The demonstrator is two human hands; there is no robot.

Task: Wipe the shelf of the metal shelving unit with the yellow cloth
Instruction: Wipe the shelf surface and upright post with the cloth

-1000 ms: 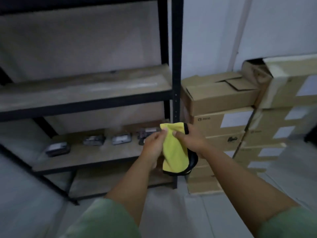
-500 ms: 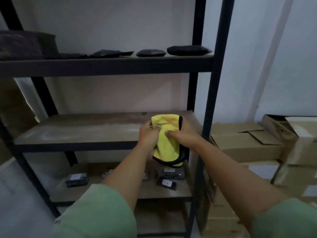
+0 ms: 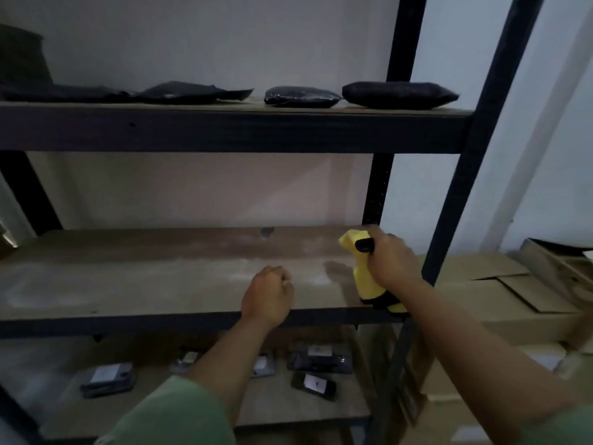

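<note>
**Cloth transferred to one hand and brought to the shelf**

Half a second ago both hands held the yellow microfibre cloth with black edging [image 3: 369, 277] in front of the shelving unit. Now only the right hand [image 3: 390, 263] grips it, fingers curled round the bunched fabric, at the far right end of the dusty brown board shelf [image 3: 160, 277], close to the black metal upright [image 3: 373, 200]. The cloth's lower corner hangs over the near edge; whether the fabric presses on the board cannot be confirmed.

The left hand [image 3: 268, 295] has released the cloth. It sits near the shelf's front edge, fingers curled, holding nothing.

The view has also risen: the upper shelf with its flat black pouches [image 3: 301, 96] is now closer to centre.

Assessment: preparation appears complete. The dust film across the board looks undisturbed, so wiping is judged not yet started. A stroke from right to left would cover the surface.
</note>
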